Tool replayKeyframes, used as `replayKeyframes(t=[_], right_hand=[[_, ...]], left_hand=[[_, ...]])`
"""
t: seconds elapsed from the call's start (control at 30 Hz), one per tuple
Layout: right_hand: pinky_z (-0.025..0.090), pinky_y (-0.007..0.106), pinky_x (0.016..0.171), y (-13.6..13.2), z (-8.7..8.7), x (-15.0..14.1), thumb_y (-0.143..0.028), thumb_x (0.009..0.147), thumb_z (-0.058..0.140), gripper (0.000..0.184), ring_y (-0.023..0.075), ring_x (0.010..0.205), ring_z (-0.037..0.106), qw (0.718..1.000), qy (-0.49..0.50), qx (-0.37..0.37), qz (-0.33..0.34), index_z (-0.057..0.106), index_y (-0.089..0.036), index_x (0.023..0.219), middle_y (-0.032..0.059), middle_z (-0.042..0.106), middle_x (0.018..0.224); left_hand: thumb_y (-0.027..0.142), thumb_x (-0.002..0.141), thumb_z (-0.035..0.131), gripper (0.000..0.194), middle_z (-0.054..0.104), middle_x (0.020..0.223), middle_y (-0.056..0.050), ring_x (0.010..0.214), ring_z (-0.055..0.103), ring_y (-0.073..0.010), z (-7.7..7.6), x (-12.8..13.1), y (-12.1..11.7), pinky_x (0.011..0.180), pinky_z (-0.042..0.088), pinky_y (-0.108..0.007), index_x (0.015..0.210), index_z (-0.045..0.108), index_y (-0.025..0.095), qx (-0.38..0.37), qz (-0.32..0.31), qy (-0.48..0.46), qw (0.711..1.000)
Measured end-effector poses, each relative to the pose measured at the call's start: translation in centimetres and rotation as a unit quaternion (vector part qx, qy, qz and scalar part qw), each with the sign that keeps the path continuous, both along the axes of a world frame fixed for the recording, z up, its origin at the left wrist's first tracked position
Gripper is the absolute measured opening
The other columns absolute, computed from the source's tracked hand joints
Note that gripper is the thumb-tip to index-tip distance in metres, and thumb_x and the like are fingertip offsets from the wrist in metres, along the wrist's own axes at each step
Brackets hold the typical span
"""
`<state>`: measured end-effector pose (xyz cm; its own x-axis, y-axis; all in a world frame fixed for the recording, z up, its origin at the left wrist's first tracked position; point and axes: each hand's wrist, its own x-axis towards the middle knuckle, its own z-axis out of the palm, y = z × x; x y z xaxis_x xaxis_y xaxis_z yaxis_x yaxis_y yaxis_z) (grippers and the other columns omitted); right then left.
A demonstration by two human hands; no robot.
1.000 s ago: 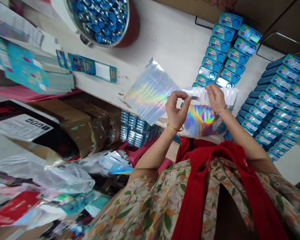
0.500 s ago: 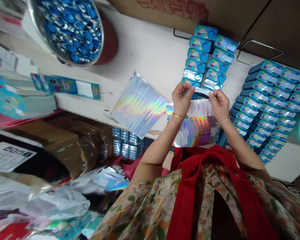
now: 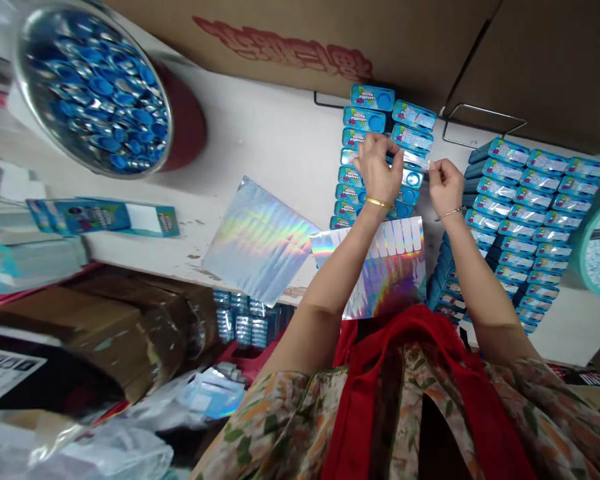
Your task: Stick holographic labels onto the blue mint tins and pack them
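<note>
A narrow clear sticker [image 3: 416, 160] is stretched between my two hands, over the right-hand row of small blue tins [image 3: 413, 138]. My left hand [image 3: 381, 167] pinches one end of it, above the left row of tins. At the other end, my right hand [image 3: 445, 187] grips the sticker between thumb and finger. Whether the sticker touches a tin I cannot tell. Under my left forearm lies a shiny holographic sticker sheet [image 3: 395, 280] with a row of pale strip-shaped spots. Another holographic sheet [image 3: 263, 240] lies to its left.
A metal pot [image 3: 167, 133] full of small blue-and-silver pieces stands at the back left. Stacked blue tins [image 3: 510, 200] fill the right side, beside a teal tub [image 3: 580, 267]. A large cardboard box [image 3: 290, 27] borders the back. An open blue carton [image 3: 150, 219] lies at left.
Both hands have moved forward from the sticker sheet to the rows of tins, carrying the sticker. The camera view has shifted too.
</note>
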<state>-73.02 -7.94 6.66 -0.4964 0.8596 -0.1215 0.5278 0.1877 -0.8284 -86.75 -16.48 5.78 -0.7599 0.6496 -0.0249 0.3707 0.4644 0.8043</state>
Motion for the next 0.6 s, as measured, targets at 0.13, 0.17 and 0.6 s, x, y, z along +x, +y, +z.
replayKeyframes(t=[0.13, 0.17, 0.6], right_hand=[[0.049, 0.035, 0.069, -0.1, -1.6, -0.2, -0.080, 0.088, 0.044, 0.059, 0.0146, 0.064, 0.049, 0.999, 0.018, -0.044, -0.003, 0.052, -0.024, 0.074, -0.0020, 0.049, 0.065], [0.049, 0.034, 0.066, -0.1, -2.2, -0.2, -0.081, 0.086, 0.047, 0.058, 0.0141, 0.062, 0.048, 0.997, 0.032, -0.065, -0.010, 0.051, -0.024, 0.076, -0.0028, 0.048, 0.064], [0.045, 0.033, 0.070, 2.1, -3.1, -0.2, -0.049, 0.095, 0.059, 0.030, 0.0128, 0.062, 0.046, 0.997, -0.051, -0.063, 0.012, 0.052, -0.023, 0.080, -0.0043, 0.046, 0.064]], left_hand=[[0.047, 0.094, 0.063, 0.022, 0.060, 0.123, -0.011, 0.131, 0.042, -0.0347, 1.4, 0.3, 0.0, 0.101, 0.039, -0.055, 0.094, 0.062, 0.025, -0.045, 0.017, -0.018, 0.999], [0.048, 0.092, 0.065, 0.024, 0.059, 0.127, -0.012, 0.133, 0.041, -0.0359, 1.9, 0.4, 0.0, 0.102, 0.038, -0.056, 0.100, 0.062, 0.025, -0.060, 0.027, -0.020, 0.998], [0.047, 0.088, 0.067, 0.031, 0.062, 0.126, -0.010, 0.122, 0.055, -0.0344, 4.4, -0.8, -1.0, 0.103, 0.044, -0.053, 0.114, 0.059, 0.032, -0.097, 0.014, -0.007, 0.995]])
